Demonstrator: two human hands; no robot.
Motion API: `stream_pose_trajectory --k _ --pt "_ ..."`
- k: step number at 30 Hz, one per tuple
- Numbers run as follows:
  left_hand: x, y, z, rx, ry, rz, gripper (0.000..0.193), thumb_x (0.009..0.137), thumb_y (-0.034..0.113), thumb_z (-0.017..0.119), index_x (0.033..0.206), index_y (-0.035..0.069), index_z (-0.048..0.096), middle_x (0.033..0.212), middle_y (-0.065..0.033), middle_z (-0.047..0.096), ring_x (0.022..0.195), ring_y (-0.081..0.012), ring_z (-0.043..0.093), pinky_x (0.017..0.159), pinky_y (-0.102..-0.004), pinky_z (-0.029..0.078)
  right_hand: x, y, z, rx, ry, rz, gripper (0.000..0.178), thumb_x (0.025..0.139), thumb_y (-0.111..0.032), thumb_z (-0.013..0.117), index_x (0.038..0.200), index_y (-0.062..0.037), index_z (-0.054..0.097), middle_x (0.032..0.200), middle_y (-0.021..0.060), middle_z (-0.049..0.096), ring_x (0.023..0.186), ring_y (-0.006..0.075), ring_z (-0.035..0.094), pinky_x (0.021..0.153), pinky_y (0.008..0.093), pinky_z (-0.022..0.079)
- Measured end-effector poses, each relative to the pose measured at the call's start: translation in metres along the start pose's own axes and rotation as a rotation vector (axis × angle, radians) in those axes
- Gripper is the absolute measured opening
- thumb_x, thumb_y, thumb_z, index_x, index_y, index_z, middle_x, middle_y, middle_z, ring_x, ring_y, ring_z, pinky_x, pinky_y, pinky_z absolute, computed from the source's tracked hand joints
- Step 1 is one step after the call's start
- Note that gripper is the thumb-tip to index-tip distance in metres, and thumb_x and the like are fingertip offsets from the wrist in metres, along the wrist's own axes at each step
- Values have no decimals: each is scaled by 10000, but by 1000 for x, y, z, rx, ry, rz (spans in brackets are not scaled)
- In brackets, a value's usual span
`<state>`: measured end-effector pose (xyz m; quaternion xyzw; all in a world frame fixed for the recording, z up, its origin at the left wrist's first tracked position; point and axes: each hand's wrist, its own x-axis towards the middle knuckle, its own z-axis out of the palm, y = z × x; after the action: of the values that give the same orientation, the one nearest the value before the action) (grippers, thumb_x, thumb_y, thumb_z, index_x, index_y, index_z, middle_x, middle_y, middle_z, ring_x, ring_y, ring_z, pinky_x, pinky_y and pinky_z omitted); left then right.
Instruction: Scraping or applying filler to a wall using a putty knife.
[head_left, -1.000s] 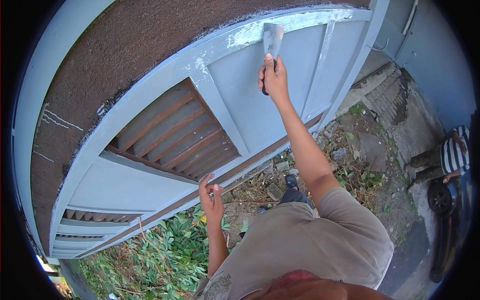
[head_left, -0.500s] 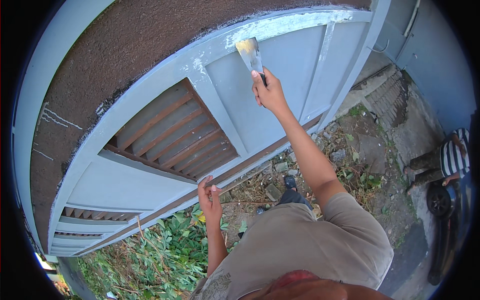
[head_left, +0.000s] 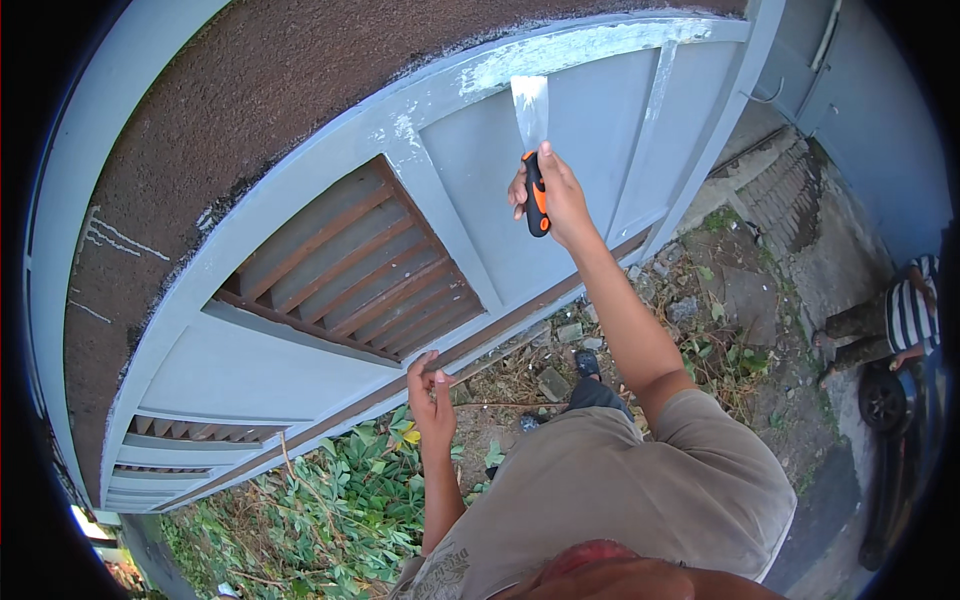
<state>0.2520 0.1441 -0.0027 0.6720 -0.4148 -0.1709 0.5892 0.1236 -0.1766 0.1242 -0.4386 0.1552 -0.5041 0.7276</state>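
My right hand (head_left: 555, 200) is closed round the black and orange handle of a putty knife (head_left: 531, 110). The knife points up, with white filler on the face of its wide metal blade. Its blade edge is just below a white-patched rail (head_left: 590, 45) of the grey-blue panelled wall (head_left: 500, 190); whether it touches cannot be made out. Lower down, my left hand (head_left: 431, 400) holds nothing, its fingers loosely bent and apart. It is near the wall's bottom edge, below a brown slatted vent (head_left: 350, 265).
Rough brown wall (head_left: 240, 110) runs above the panels. Leafy cuttings (head_left: 340, 500) and rubble (head_left: 685, 310) cover the ground along the wall's foot. To the right, a person in a striped shirt (head_left: 910, 310) stands by a dark vehicle with a wheel (head_left: 882, 400).
My right hand has turned the putty knife over, so the white-smeared face and the handle now show. The blade has shifted slightly right. My left hand stays low, fingers still apart.
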Motion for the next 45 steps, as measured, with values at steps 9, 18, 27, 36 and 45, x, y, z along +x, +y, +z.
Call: stream_pose_trajectory --k 9,18,27,36,45 --pt "19 -8 -19 38 75 36 351 1053 102 468 1380 -23 470 1345 -145 583 825 -146 594 825 -302 480 -16 -33 -14 -862 157 -468 780 960 -115 632 1614 -92 208 849 96 579 453 116 515 465 294 487" --pt "104 39 -67 148 241 371 364 1083 155 460 1395 -32 472 1286 -157 621 768 -141 551 775 -289 471 19 -76 2 -722 31 -420 642 998 -117 595 1591 -162 354 649 -3 522 507 77 520 481 276 479" --pt "217 114 -133 21 545 667 294 1102 220 403 1239 16 564 808 -54 571 663 -76 449 583 -212 371 18 -8 22 -848 -24 -433 645 986 -109 622 1581 -159 378 864 71 580 663 144 573 641 312 524" --pt "246 128 -139 -29 523 616 405 1109 343 366 1044 35 620 666 -34 515 522 -57 400 452 -190 290 3 -26 14 -826 146 -437 583 987 -169 651 1531 -108 451 1295 237 655 1026 266 681 924 342 502" --pt "266 117 -156 -86 482 521 500 1105 405 361 851 46 597 573 -7 448 466 -54 368 414 -204 253 28 -36 10 -1034 205 -497 562 1003 -214 645 1529 -136 462 1034 210 695 803 240 642 825 333 521"
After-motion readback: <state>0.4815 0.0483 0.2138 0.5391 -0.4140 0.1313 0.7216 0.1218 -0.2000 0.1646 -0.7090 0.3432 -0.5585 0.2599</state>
